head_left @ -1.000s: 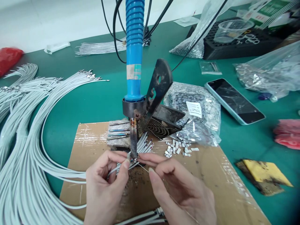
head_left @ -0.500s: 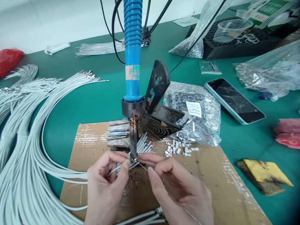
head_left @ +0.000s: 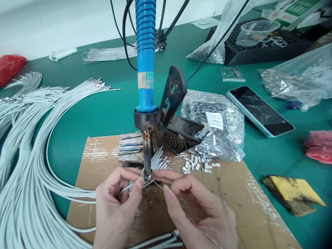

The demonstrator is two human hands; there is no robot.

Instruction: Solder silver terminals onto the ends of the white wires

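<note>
A blue-handled soldering iron [head_left: 145, 69] stands fixed in a dark metal stand [head_left: 173, 114], its tip pointing down over a taped cardboard sheet [head_left: 238, 200]. My left hand [head_left: 116, 204] pinches the end of a white cable [head_left: 124, 188] and holds it at the iron's tip. My right hand [head_left: 197, 211] pinches a thin solder wire [head_left: 158, 185] whose end meets the same tip. Loose small metal terminals [head_left: 198, 165] lie just right of the iron.
Bundles of white cables [head_left: 31, 145] curve across the green table at left. A bag of small parts [head_left: 220, 128], a phone [head_left: 259, 110], a yellow sponge [head_left: 293, 193], more bags and a black tray [head_left: 267, 48] lie at right. Red bag [head_left: 10, 64] far left.
</note>
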